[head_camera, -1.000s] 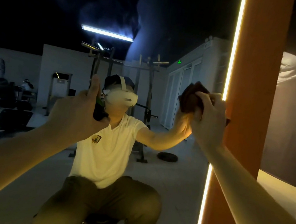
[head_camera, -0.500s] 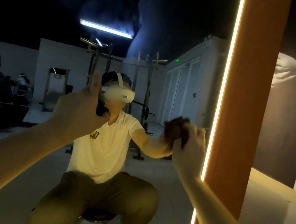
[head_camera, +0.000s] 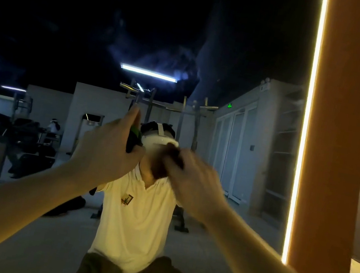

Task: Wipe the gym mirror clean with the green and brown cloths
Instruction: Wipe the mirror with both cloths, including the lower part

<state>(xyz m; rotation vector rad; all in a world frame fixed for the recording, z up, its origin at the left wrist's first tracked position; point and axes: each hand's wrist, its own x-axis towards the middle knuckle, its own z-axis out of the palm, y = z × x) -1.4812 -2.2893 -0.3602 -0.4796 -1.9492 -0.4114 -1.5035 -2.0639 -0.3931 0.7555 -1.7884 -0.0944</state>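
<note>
My left hand (head_camera: 106, 148) is raised in front of me against the mirror (head_camera: 235, 50), seen from the back, with the fingers closed around the green cloth (head_camera: 135, 137). Only a dark green bunch of it shows, poking out past my thumb side, and my forefinger points up along the glass. My right hand (head_camera: 193, 181) is just beside it, a little lower and to the right, and it is smeared by blur. Its fingers are bent over the brown cloth (head_camera: 165, 162), which sits wadded under them toward the glass; I cannot tell exactly how each finger lies. The two cloths are near each other but not touching, both at about the middle of the mirror. Behind them the glass shows my reflection: a white headset (head_camera: 157, 141) just above the brown cloth, a white shirt (head_camera: 134, 223) below both hands, and dark trousers at the bottom edge. Further back in the reflection are gym machines (head_camera: 21, 132) on the left, a long ceiling lamp (head_camera: 147, 72) overhead, and pale doors (head_camera: 235, 150) on the right. A glowing light strip (head_camera: 304, 132) runs down the mirror's right edge, next to the orange frame (head_camera: 334, 137).
</note>
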